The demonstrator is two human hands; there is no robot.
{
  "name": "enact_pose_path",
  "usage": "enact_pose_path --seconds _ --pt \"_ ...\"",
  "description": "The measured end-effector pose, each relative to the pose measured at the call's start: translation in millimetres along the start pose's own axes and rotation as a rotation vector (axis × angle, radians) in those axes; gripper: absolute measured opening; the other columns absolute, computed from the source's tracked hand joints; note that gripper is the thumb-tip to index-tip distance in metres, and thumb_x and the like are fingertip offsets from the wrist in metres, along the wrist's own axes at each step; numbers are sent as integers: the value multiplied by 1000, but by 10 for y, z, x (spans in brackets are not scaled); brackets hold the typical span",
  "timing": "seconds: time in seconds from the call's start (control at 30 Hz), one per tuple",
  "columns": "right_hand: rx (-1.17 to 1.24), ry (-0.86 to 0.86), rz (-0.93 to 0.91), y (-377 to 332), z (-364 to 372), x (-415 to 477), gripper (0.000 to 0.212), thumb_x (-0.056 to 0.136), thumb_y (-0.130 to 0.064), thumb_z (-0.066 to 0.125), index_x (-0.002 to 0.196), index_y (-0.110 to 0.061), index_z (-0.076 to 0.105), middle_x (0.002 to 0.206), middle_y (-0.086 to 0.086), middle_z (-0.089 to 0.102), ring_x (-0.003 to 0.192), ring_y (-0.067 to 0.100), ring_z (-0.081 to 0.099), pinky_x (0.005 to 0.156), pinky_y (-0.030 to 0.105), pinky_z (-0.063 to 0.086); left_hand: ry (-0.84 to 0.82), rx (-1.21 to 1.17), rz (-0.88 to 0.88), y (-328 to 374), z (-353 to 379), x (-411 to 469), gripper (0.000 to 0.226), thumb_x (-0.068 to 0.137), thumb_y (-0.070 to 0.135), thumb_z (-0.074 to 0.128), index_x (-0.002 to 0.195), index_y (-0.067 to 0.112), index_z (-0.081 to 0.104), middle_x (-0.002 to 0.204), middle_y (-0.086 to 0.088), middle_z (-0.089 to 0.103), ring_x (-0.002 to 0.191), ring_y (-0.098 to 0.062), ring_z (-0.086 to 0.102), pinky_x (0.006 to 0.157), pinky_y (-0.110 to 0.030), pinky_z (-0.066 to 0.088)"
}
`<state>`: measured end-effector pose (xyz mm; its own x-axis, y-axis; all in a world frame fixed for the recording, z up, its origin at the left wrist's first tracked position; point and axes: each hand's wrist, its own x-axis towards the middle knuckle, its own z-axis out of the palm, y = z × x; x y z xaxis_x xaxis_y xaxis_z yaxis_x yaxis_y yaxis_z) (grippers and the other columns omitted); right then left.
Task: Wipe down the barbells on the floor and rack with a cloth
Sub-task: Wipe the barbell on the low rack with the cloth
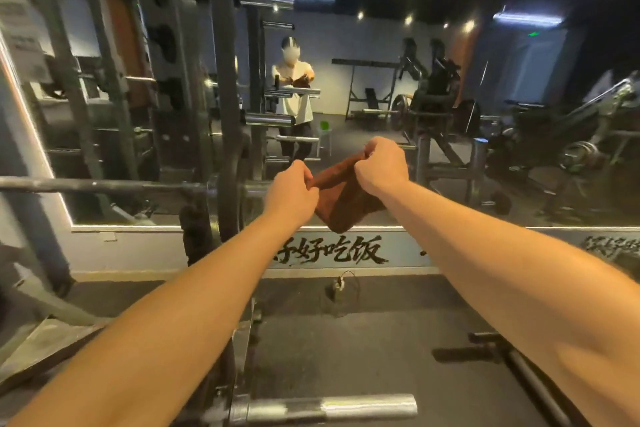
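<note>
I hold a brown cloth (346,201) in front of me at chest height with both arms stretched out. My left hand (292,192) pinches its left edge and my right hand (381,163) grips its upper right corner, so the cloth hangs slack between them. A barbell (104,185) lies across the rack at the left, level with my hands, its shaft running to the left edge. Low in the frame, a chrome barbell sleeve (329,407) points right. Another dark bar (530,378) lies on the floor at the lower right.
The rack's grey uprights (225,80) stand just left of my hands, with chrome plate pegs (270,120) sticking out. A large wall mirror (450,97) ahead reflects the gym machines and a person holding the cloth. Dark rubber flooring (363,340) lies below.
</note>
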<state>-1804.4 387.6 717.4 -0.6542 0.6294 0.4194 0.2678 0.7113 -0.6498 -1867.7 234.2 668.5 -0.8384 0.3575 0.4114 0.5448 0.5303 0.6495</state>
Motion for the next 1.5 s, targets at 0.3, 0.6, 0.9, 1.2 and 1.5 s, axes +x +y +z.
enact_pose_path --seconds 0.3,0.6,0.9,1.2,1.5 --pt "-8 -248 -277 159 1075 321 38 102 -32 57 136 -16 56 132 8 60 117 29 60 97 39 46 141 363 -70 -378 163 248 28 97 32 68 123 23 63 120 -2 61 122 -25 51 107 -43 43" --pt "-361 -311 -744 479 1224 389 62 100 -65 32 146 -28 51 133 -1 63 121 24 58 105 45 42 452 637 47 -453 -239 98 30 96 25 65 125 21 63 130 1 55 120 -22 44 99 -41 36" --pt "-529 -263 -652 552 1177 270 67 103 -63 24 162 -32 20 148 8 51 137 35 41 115 48 32 404 417 -68 -757 -642 232 49 96 33 67 141 25 52 142 5 50 134 -18 37 116 -43 31" --pt "-523 -297 -621 -334 1751 -13 54 108 -54 24 158 -35 30 137 7 57 127 31 48 102 47 34 334 135 110 -985 -657 319 47 93 23 69 137 22 53 136 6 48 128 -11 41 114 -41 39" --pt "-382 -109 -516 603 1261 125 45 104 -38 45 147 -29 54 143 -3 59 131 24 50 111 43 33 307 -1 164 -1149 -629 373 48 92 22 70 135 25 49 136 6 40 122 -7 37 109 -29 29"
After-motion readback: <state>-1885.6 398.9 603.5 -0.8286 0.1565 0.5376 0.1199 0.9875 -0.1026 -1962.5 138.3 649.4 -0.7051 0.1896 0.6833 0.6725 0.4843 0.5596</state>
